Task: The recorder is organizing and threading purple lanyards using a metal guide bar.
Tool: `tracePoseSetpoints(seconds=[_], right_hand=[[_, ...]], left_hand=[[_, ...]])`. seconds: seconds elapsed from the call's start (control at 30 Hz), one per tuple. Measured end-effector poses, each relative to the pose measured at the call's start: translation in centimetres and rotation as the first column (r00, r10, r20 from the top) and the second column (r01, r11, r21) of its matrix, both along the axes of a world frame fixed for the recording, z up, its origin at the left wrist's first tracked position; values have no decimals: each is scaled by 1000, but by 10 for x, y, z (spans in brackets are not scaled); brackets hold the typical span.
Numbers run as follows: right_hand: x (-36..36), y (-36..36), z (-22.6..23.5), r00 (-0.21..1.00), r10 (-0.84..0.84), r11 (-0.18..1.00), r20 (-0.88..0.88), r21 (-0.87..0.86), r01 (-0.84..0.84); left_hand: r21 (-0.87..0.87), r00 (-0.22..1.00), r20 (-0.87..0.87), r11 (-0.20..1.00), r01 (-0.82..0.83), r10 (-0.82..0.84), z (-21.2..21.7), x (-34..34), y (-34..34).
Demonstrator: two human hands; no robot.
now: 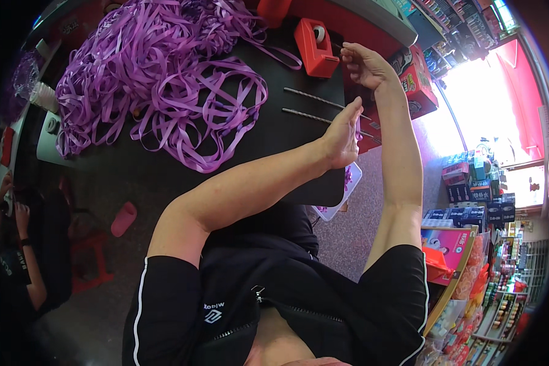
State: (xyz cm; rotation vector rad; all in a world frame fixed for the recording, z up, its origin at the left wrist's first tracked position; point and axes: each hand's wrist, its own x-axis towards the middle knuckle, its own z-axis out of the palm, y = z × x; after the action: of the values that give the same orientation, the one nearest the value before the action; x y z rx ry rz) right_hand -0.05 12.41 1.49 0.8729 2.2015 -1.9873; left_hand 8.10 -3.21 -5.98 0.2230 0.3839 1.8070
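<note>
A big tangled heap of purple ribbon straps (146, 67) covers the left and middle of the black table (165, 183). My left hand (340, 139) is at the table's right edge, seen side-on, with a bit of purple ribbon (358, 127) against its palm side; its far fingers are hidden. Two thin twisted metal rods (314, 114) lie side by side, their right ends passing behind that hand. Farther off, my right hand (365, 66) is closed, fingertips pinched beside the red tape dispenser (316, 49). Whatever is in the pinch is too small to make out.
Below the table's right edge stands a white bin (348, 194) with purple bits inside. Red boxes (418, 85) are beyond my right arm. Another person's arm (27, 244) shows at far left, near a red stool (91, 262). Stocked shelves (500, 311) line the right.
</note>
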Motion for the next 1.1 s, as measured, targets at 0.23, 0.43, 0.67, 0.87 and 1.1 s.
tracePoseSetpoints(seconds=[0.23, 0.43, 0.67, 0.87, 1.1], right_hand=[[9, 4, -15, 996, 87, 981, 0, -173, -85], [14, -2, -12, 978, 101, 994, -180, 48, -93], [6, -8, -9, 897, 169, 977, -409, 191, -97], [7, -12, -7, 926, 27, 999, -378, -27, -40], [13, -11, -12, 975, 34, 995, -221, -83, -53]], left_hand=[[6, 1000, 12, 1000, 8, -9, 0, 0, 0], [-7, 1000, -11, 1000, 24, -24, 1, 0, -1], [9, 998, -49, 999, 32, -32, 0, -2, -1], [0, 998, -58, 999, 40, -40, 1, -1, -1], [0, 998, -57, 999, 32, -32, -2, -1, 1]])
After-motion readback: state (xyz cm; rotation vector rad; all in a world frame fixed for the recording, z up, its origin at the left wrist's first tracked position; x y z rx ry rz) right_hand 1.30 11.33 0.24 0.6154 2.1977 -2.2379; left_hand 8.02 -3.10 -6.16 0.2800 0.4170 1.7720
